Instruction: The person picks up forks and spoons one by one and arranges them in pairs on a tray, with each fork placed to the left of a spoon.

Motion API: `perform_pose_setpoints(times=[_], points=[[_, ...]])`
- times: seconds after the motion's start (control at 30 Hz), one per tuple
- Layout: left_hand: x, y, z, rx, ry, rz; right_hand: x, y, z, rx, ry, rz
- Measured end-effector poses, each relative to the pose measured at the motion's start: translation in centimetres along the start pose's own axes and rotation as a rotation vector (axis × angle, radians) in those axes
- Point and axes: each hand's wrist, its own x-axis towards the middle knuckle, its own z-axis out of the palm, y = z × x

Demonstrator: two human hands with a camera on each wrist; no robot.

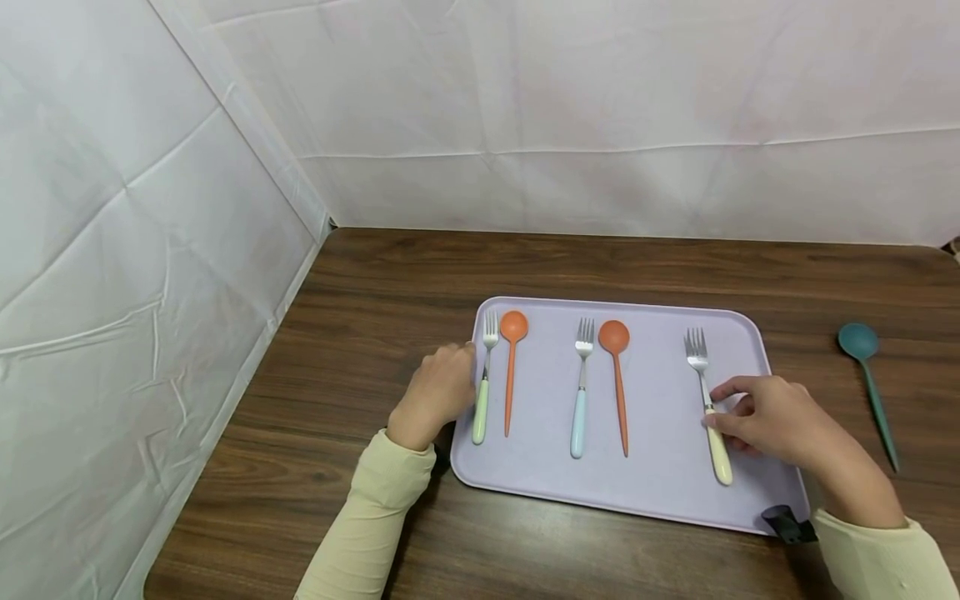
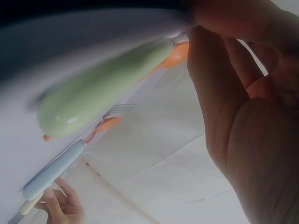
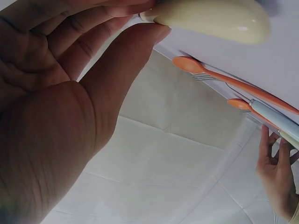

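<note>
On a lilac tray (image 1: 540,433) lie several pieces of cutlery. At its left side are a green-handled fork (image 1: 482,408) and an orange spoon (image 1: 510,375); in the middle, a blue-handled fork (image 1: 579,421) and another orange spoon (image 1: 619,392). My left hand (image 1: 442,387) pinches the tray's left rim, beside the green-handled fork. Toward the right side, my right hand (image 1: 776,421) pinches a fork with a pale yellow handle (image 1: 718,454) near the top of that handle. Its tines point to the back, and it lies along the tray surface.
A dark green spoon (image 1: 870,383) lies on the wooden table (image 1: 360,333), right of the tray. A small black object (image 1: 783,523) sits at the tray's front right corner. White cloth walls (image 1: 562,108) stand behind and to the left.
</note>
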Motion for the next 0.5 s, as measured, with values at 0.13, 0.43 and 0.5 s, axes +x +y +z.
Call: perform_pose_setpoints(times=[0.13,0.43,0.5], points=[[0.0,-0.1,0.0,0.006,0.005,0.008,-0.1,-0.2,-0.2,-0.017,0.015,0.006],[0.0,-0.1,0.1,0.007,-0.002,0.004,-0.9,0.4,-1.7,-0.084,0.111,-0.024],[0.1,-0.1,0.1,0.009,0.000,0.005,-1.0,0.6,-2.0,-0.091,0.118,-0.022]])
